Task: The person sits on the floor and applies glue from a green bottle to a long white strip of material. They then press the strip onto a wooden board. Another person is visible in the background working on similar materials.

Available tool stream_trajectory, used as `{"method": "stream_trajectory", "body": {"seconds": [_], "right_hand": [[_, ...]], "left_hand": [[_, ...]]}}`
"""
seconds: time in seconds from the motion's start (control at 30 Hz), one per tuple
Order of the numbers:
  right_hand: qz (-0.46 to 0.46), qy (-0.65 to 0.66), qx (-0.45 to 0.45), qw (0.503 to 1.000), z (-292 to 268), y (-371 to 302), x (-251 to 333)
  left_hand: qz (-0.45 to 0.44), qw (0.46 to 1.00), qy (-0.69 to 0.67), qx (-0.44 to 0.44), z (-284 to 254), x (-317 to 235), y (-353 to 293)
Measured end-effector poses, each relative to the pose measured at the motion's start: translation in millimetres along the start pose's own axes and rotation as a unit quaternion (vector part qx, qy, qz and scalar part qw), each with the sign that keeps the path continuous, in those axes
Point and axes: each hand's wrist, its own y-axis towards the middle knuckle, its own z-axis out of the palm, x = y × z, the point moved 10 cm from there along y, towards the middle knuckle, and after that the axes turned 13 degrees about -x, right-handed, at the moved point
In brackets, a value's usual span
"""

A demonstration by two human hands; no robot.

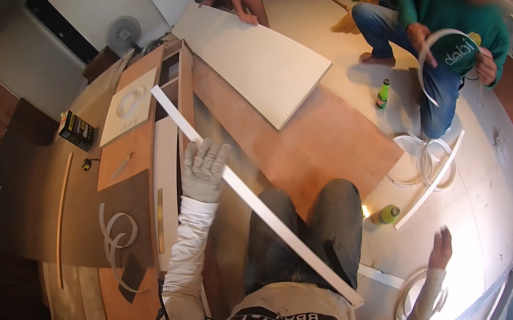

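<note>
A long, straight white strip [288,232] runs slantwise from the workbench down across my lap. My left hand [204,168], in a grey glove, lies over its upper part with the fingers together, and seems to grip it; the palm side is hidden. Out to the right, above the floor, my bare right hand [441,248] is raised with its fingers stretched and nothing in it. A green bottle [386,214] stands on the floor between my right knee and that hand.
The wooden workbench [126,169] on my left carries a black box [77,130] and a curled white band [115,235]. Ahead, one person steadies a white panel [253,58] over a brown board [348,138]. Another holds a curved strip [422,72] near white coils [435,166].
</note>
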Motion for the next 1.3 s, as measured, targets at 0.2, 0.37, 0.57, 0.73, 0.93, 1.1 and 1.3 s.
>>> {"method": "stream_trajectory", "body": {"seconds": [0.2,0.37,0.57,0.73,0.93,1.1,1.3], "right_hand": [[-0.079,0.247,0.485,0.835,144,-82,337],[0.16,0.258,0.671,0.677,207,-179,394],[0.107,0.254,0.705,0.653,206,-191,421],[0.071,0.213,0.713,0.664,191,-187,405],[0.116,0.175,0.763,0.612,154,-203,364],[0.173,0.155,0.734,0.638,127,-191,307],[0.222,0.125,0.632,0.732,167,-133,301]], "left_hand": [[-0.074,0.979,-0.174,0.08,17,-115,-9],[0.003,0.997,-0.074,-0.021,-26,-136,31],[-0.034,0.997,-0.071,-0.023,-14,-103,25],[-0.191,0.963,-0.188,-0.038,10,-43,19],[-0.443,0.824,-0.327,-0.137,63,81,-61],[-0.675,0.621,-0.356,-0.18,63,181,-140],[-0.555,0.593,-0.569,0.127,127,40,-85]]}}
